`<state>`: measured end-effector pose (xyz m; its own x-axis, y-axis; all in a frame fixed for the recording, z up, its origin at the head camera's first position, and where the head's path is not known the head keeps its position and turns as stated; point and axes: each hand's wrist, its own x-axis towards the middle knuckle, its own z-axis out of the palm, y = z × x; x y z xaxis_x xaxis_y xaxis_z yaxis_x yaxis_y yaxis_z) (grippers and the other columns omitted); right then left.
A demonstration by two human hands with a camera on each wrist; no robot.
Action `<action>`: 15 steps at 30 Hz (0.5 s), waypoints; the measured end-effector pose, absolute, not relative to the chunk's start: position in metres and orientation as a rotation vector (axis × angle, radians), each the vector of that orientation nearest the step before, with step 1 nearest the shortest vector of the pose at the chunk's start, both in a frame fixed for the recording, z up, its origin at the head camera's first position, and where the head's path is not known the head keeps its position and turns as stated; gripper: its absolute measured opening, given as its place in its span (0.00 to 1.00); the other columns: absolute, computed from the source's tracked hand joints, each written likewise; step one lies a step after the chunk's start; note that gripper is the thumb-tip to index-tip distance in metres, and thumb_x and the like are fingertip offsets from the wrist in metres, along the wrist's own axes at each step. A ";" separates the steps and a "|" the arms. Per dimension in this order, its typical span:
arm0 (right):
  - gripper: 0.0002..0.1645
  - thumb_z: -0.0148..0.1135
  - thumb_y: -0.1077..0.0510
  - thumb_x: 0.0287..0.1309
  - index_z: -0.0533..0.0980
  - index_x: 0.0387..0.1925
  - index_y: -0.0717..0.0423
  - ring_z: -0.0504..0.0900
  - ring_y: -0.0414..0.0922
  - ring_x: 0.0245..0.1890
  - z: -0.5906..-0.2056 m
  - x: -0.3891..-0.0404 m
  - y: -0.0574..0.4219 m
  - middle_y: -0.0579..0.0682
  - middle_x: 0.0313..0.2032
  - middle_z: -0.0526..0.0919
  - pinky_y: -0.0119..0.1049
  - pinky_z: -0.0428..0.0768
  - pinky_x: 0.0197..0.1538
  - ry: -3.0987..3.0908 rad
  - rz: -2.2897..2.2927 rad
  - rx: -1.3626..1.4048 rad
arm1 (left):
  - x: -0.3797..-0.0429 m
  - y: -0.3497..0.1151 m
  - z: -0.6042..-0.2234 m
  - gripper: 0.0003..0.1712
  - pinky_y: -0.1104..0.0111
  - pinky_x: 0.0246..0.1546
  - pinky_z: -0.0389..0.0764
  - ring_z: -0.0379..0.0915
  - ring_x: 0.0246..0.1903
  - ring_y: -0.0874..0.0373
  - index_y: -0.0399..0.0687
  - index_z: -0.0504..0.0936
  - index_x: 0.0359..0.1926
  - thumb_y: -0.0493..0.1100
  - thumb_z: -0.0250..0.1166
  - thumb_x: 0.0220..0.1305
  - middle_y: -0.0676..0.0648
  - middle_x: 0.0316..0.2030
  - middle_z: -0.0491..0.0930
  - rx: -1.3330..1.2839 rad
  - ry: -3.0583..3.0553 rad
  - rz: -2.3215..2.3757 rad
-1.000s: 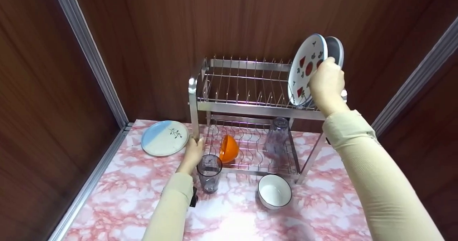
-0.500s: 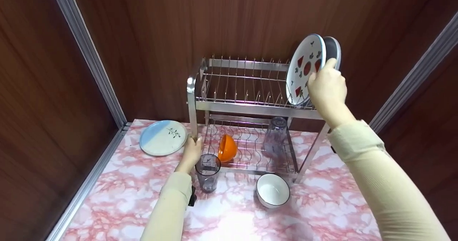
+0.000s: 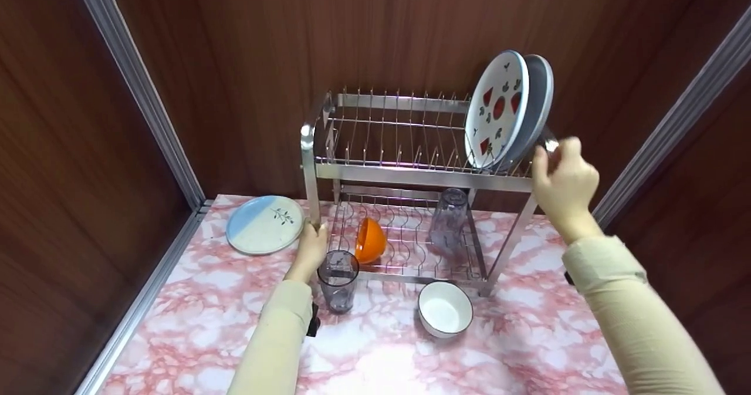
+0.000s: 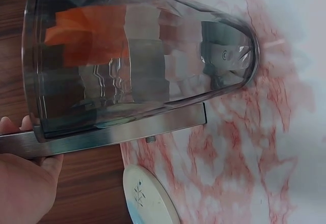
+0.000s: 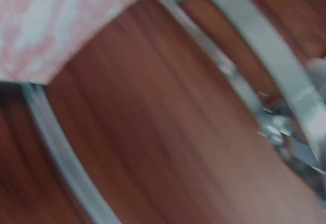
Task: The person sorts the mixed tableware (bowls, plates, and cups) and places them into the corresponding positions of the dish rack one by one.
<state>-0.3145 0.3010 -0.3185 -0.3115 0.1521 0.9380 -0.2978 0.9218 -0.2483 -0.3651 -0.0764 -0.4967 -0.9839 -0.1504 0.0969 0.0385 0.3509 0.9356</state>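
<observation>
My left hand (image 3: 311,247) grips the left front post of a metal two-tier dish rack (image 3: 393,175). In the left wrist view its fingers and thumb wrap this metal post (image 4: 127,135). My right hand (image 3: 566,184) is beside the rack's upper right corner, slightly blurred, with thumb and fingers apart. Whether it touches the corner I cannot tell. Just left of it, a white plate with red and green designs (image 3: 496,110) and a grey plate (image 3: 537,101) stand on edge in the top tier. The right wrist view is blurred, showing the rack's metal frame (image 5: 270,56).
An orange bowl (image 3: 371,241) lies tilted on the lower tier, with an upside-down purple glass (image 3: 450,219) to its right. In front stand a dark clear glass (image 3: 339,283) and a white bowl (image 3: 445,310). A blue-and-white plate (image 3: 264,225) lies on the table at left.
My right hand has let go of the plates and moved right and down to the rack's upper right corner. Both plates stay in the top tier. My left hand keeps its grip.
</observation>
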 end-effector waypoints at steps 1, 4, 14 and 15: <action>0.16 0.53 0.53 0.50 0.65 0.27 0.64 0.66 0.55 0.13 -0.328 -0.314 0.306 0.58 0.15 0.70 0.46 0.61 0.21 -1.830 0.478 0.097 | -0.365 -0.076 -0.497 0.16 0.55 0.48 0.68 0.66 0.39 0.48 0.33 0.61 0.45 0.43 0.44 0.64 0.39 0.32 0.69 0.105 -2.447 -1.700; 0.20 0.56 0.51 0.47 0.62 0.29 0.65 0.62 0.52 0.16 -0.356 -0.312 0.320 0.53 0.17 0.65 0.42 0.60 0.24 -1.865 0.598 0.023 | -0.365 -0.074 -0.498 0.16 0.56 0.48 0.68 0.66 0.38 0.49 0.33 0.61 0.46 0.42 0.44 0.64 0.41 0.31 0.68 0.107 -2.460 -1.702; 0.35 0.65 0.53 0.42 0.52 0.43 0.59 0.64 0.40 0.26 -0.428 -0.323 0.316 0.45 0.28 0.62 0.27 0.64 0.31 -1.974 1.090 -0.183 | -0.365 -0.079 -0.497 0.13 0.58 0.45 0.68 0.64 0.35 0.51 0.36 0.62 0.43 0.43 0.45 0.64 0.46 0.27 0.63 0.095 -2.452 -1.718; 0.35 0.65 0.54 0.43 0.52 0.44 0.58 0.65 0.39 0.26 -0.432 -0.324 0.314 0.44 0.29 0.63 0.26 0.64 0.32 -1.982 1.132 -0.193 | -0.365 -0.080 -0.497 0.13 0.59 0.44 0.68 0.64 0.35 0.51 0.37 0.61 0.43 0.44 0.45 0.65 0.46 0.27 0.63 0.095 -2.455 -1.726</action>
<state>-0.3244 0.3140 -0.4317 -0.6474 0.4926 0.5816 -0.2508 0.5829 -0.7729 -0.3648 -0.0799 -0.4972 -0.9883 -0.1312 0.0775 0.0285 0.3400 0.9400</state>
